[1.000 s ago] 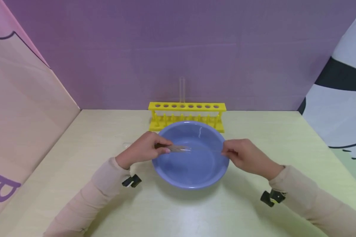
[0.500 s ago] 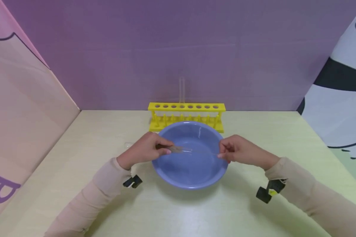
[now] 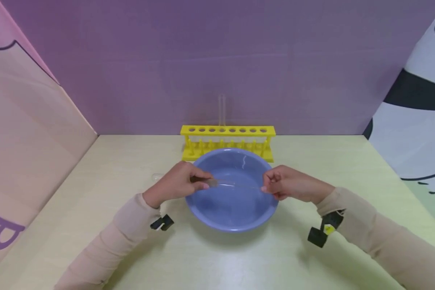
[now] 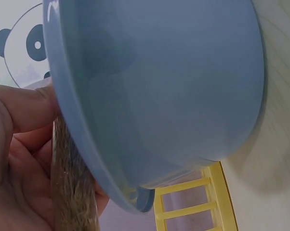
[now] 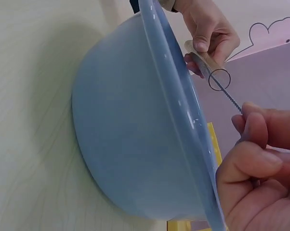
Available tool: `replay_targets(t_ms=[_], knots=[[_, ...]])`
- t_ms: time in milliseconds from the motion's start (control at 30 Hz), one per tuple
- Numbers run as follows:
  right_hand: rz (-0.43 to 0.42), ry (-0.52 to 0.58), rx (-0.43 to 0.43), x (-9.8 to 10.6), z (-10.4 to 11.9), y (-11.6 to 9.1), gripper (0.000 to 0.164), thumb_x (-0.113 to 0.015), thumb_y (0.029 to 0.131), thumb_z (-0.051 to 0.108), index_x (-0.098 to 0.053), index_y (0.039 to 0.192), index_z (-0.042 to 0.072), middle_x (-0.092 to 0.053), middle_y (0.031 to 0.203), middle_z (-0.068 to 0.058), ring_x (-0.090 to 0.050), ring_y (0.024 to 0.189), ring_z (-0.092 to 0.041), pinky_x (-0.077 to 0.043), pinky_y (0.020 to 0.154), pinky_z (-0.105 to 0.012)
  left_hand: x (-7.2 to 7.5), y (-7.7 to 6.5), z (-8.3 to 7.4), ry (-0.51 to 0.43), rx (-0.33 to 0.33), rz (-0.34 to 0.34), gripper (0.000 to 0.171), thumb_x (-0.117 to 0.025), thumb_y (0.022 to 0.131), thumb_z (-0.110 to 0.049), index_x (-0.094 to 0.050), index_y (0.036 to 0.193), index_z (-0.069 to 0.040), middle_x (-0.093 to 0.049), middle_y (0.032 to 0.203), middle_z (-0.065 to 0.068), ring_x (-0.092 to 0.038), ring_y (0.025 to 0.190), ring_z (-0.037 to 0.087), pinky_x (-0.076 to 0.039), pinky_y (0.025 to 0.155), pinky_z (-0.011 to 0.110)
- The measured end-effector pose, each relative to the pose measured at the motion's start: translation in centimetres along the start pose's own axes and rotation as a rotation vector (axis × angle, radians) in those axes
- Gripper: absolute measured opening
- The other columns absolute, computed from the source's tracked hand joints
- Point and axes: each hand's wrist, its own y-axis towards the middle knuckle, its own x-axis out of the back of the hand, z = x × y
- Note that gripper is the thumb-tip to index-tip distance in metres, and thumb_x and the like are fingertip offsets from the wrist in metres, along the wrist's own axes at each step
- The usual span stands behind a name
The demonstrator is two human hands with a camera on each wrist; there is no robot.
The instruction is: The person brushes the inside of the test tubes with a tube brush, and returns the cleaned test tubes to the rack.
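While the left hand [image 3: 179, 181] grips the glass test tube [image 5: 210, 65] over the blue basin [image 3: 233, 230], the right hand [image 3: 290, 183] pinches the twisted brush wire [image 5: 227, 94], so scrubbing seems in hand, next probably needing a straight stroke

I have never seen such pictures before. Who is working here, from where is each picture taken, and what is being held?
No machine works here, only a person's left hand and right hand, both bare. The widest view is taken from the head, looking forward and down; the other two are taken from the wrists, each watching its own hand's work. On the table stands a blue basin. Behind it is a yellow rack, where one clear tube stands upright. Over the basin, the left hand grips a test tube with a brown brush inside. The right hand pinches the twisted wire coming from the tube's mouth.
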Motion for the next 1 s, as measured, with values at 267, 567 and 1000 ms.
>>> replay_targets(t_ms=[267, 567, 1000], knots=[[-0.078, -0.159, 0.037, -0.7, 0.1, 0.5, 0.025, -0.059, 0.091, 0.005, -0.044, 0.075, -0.008, -0.040, 0.058, 0.001, -0.037, 0.051, -0.009, -0.032, 0.050, -0.021, -0.2, 0.0, 0.1, -0.003, 0.004, -0.006, 0.023, -0.070, 0.085, -0.008, -0.071, 0.107, -0.002, -0.071, 0.100, 0.008, -0.046, 0.052, 0.005, -0.036, 0.050, 0.020], [-0.249, -0.513, 0.257, -2.1, 0.2, 0.8, 0.024, -0.066, 0.085, -0.001, -0.050, 0.068, 0.007, -0.043, 0.056, 0.005, -0.042, 0.052, -0.006, -0.035, 0.049, -0.021, -0.3, 0.2, 0.0, -0.015, -0.001, -0.004, 0.023, -0.069, 0.085, -0.007, -0.071, 0.107, -0.001, -0.071, 0.100, 0.009, -0.056, 0.062, 0.005, -0.042, 0.052, 0.020], [-0.389, -1.074, 0.522, -4.1, 0.0, 1.0, 0.030, -0.064, 0.082, -0.007, -0.043, 0.073, 0.013, -0.045, 0.065, 0.006, -0.045, 0.060, -0.008, -0.042, 0.056, -0.022, -0.6, 0.5, 0.2, -0.018, -0.034, 0.012, 0.022, -0.068, 0.086, -0.006, -0.071, 0.107, -0.001, -0.072, 0.098, 0.008, -0.051, 0.057, 0.004, -0.040, 0.052, 0.020]])
